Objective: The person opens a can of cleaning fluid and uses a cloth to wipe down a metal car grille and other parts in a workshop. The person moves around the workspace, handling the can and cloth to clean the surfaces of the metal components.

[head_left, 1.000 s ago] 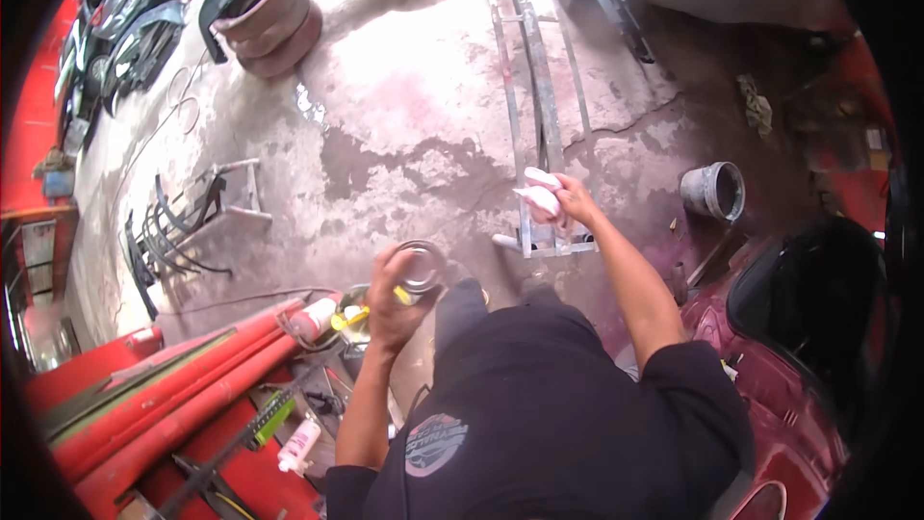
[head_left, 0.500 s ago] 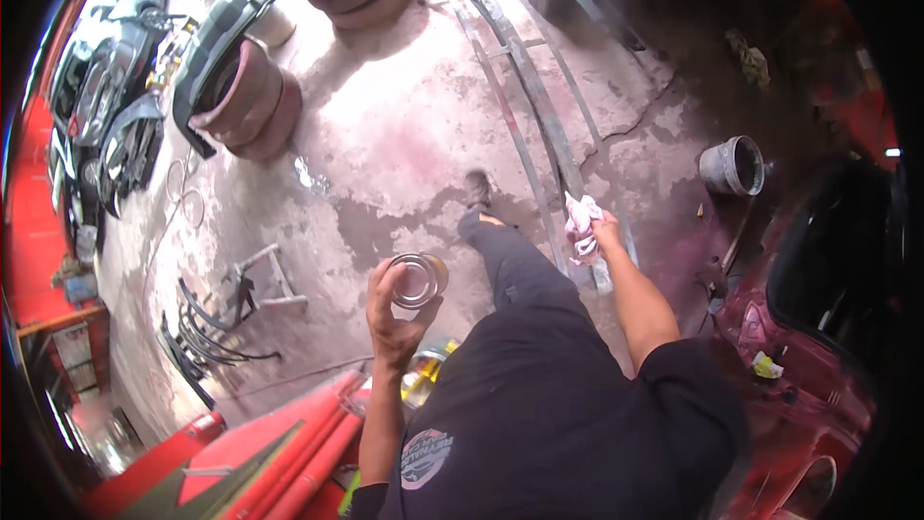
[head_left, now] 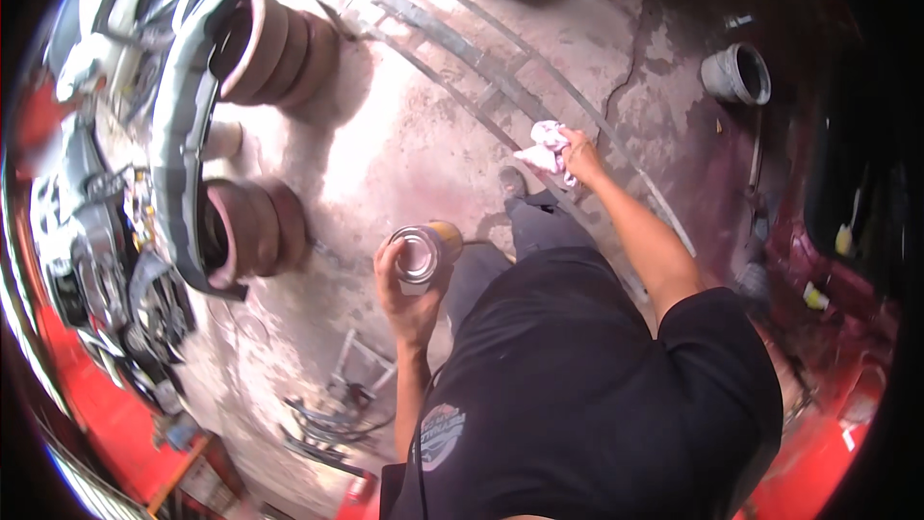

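Note:
A round metal can point(head_left: 418, 256) with a pale top and a yellowish side is in my left hand point(head_left: 404, 306), fingers wrapped round it, in front of my left leg. My right hand point(head_left: 582, 156) reaches forward and grips a crumpled white-and-pink rag point(head_left: 547, 148), part of which hangs loose from the fingers. Below the rag, one of my shoes point(head_left: 513, 180) shows on the stained floor. The two hands are well apart.
A long metal ladder-like frame point(head_left: 452, 41) lies across the floor ahead. Stacked tires point(head_left: 279, 48) and a second stack point(head_left: 260, 231) prop a dark car bumper point(head_left: 178, 135) at left. A bucket point(head_left: 735, 74) stands far right. Black curved parts point(head_left: 327, 424) lie near left.
My view has turned to the left and I have stepped, with both legs now forward. The can stays in my left hand and the rag in my right, which now reaches farther ahead.

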A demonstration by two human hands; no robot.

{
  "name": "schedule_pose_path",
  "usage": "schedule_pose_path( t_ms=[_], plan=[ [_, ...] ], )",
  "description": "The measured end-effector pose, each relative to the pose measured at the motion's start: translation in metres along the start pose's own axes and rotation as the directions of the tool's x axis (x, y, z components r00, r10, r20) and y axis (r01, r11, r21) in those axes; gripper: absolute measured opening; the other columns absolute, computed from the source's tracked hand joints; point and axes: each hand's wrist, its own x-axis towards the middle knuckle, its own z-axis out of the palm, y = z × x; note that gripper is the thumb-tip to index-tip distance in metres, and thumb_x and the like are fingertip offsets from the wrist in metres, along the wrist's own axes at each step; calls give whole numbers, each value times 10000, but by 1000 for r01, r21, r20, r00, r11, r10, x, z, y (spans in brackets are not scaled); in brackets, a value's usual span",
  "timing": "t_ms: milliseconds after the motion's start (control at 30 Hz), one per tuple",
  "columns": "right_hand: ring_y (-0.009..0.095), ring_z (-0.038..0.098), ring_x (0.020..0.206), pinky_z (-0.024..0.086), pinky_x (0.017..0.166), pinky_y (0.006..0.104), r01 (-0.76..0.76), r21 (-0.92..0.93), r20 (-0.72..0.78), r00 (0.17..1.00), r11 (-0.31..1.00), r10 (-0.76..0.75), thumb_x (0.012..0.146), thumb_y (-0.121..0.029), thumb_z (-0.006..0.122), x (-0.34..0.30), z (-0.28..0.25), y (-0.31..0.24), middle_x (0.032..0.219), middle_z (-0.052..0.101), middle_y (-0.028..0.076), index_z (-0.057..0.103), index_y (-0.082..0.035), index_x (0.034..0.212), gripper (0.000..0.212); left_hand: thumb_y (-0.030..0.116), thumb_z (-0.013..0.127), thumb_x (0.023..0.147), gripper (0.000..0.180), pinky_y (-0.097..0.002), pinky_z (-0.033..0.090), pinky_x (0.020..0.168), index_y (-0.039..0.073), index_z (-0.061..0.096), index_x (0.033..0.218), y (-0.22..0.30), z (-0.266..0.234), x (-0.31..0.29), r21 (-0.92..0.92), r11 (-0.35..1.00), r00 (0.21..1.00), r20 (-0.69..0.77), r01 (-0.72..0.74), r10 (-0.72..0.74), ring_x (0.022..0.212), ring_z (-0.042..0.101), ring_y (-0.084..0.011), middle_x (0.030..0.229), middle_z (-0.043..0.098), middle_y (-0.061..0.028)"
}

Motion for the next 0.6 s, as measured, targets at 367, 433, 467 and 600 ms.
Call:
schedule_pose_path(
  t_ms=[367, 433, 467, 600],
  plan=[
    [349, 676, 1195, 510, 1029, 391, -720, 353, -47, 624, 597, 780, 850, -49, 561, -70, 61, -1, 1235, 714, 242, 707, -42, 1306, 479, 68, 922, 674, 708, -438, 556, 971, 64, 618, 1314, -73, -45, 254, -61, 940, 784, 535, -337, 316, 1198, 642, -369, 1339, 604, -216],
    [332, 680, 1199, 511, 1033, 380, -789, 212, -215, 538, 577, 815, 856, -64, 570, -120, 85, 3, 1242, 719, 233, 709, -42, 1304, 470, 83, 918, 688, 688, -446, 585, 942, 79, 629, 1312, -88, -48, 287, -156, 918, 703, 600, -365, 382, 1169, 666, -388, 1350, 600, -233],
    [328, 688, 1190, 512, 1037, 374, -834, 186, -248, 472, 520, 846, 860, -95, 594, -151, 101, 15, 1245, 724, 227, 721, -57, 1290, 450, 83, 918, 682, 700, -443, 587, 936, 92, 624, 1317, -87, -48, 303, -199, 906, 666, 623, -372, 411, 1170, 664, -393, 1338, 607, -234],
    [335, 709, 1137, 532, 1005, 376, -836, 227, -200, 462, 499, 864, 872, -96, 600, -152, 144, -91, 1210, 738, 206, 750, -104, 1250, 408, 55, 915, 677, 711, -465, 548, 985, 85, 609, 1319, -89, -73, 357, -206, 883, 556, 710, -422, 431, 1224, 621, -381, 1342, 604, -193]
  ],
)
